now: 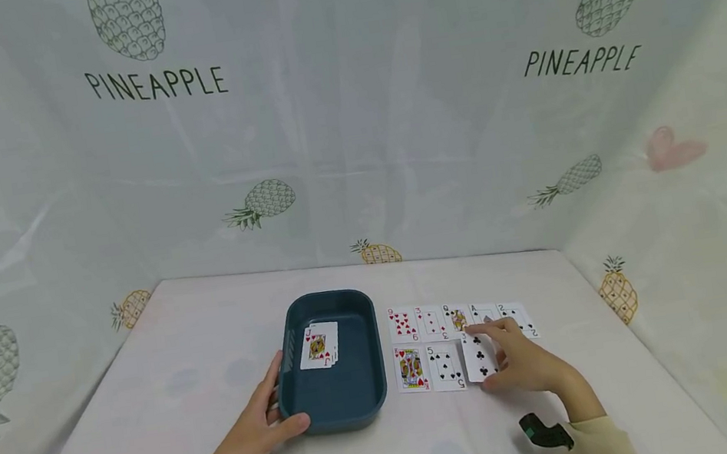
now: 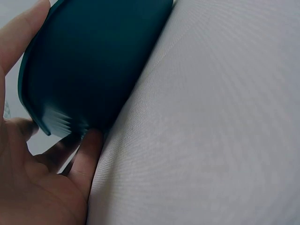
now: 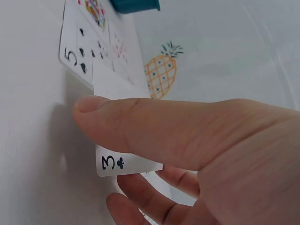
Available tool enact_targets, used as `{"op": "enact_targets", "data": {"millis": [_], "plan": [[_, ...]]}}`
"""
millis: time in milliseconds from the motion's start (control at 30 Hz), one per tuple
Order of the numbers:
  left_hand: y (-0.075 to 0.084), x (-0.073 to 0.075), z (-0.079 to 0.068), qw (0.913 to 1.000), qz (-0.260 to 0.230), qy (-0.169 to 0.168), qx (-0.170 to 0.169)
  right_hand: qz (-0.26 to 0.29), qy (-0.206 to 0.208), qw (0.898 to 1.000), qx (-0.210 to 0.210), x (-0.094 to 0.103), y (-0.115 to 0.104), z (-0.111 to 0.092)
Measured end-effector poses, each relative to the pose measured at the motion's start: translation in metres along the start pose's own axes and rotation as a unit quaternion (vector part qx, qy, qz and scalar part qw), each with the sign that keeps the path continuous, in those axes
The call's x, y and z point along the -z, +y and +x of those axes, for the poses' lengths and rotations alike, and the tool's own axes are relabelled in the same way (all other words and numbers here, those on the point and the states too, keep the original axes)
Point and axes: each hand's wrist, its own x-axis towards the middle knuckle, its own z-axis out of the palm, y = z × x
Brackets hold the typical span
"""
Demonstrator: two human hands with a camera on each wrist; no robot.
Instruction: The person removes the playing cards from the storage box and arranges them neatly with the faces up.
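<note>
Right hand (image 1: 525, 361) pinching three of clubs (image 1: 479, 357), just beside five of spades (image 1: 446, 367) on desk (image 1: 209, 318) — left hand (image 1: 260, 421) gripping teal tray (image 1: 361, 367) by side, jack (image 1: 317, 347) atop cards (image 1: 332, 334) inside

Downward head, close wrist views — tray (image 1: 361, 371) shared

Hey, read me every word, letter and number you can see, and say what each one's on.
"PINEAPPLE", twice: the backdrop, upper left and right
"J": top card in the tray
"9": far row, first card from left
"3": second card
"Q": third card
"A": fourth card
"2": fifth card
"5": near row, middle card
"3": club card in the right hand
Too small to read surely: near-left face card, corner letter
</note>
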Motion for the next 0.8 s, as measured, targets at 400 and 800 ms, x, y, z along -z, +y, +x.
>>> {"op": "enact_targets", "data": {"millis": [400, 800], "plan": [[0.001, 0.000, 0.001, 1.0000, -0.002, -0.001, 0.002, -0.002, -0.029, 1.000, 0.004, -0.001, 0.014, 0.006], [0.003, 0.000, -0.001, 1.0000, 0.005, 0.004, 0.002, 0.032, -0.063, 0.997, 0.009, 0.000, 0.020, 0.007]]}}
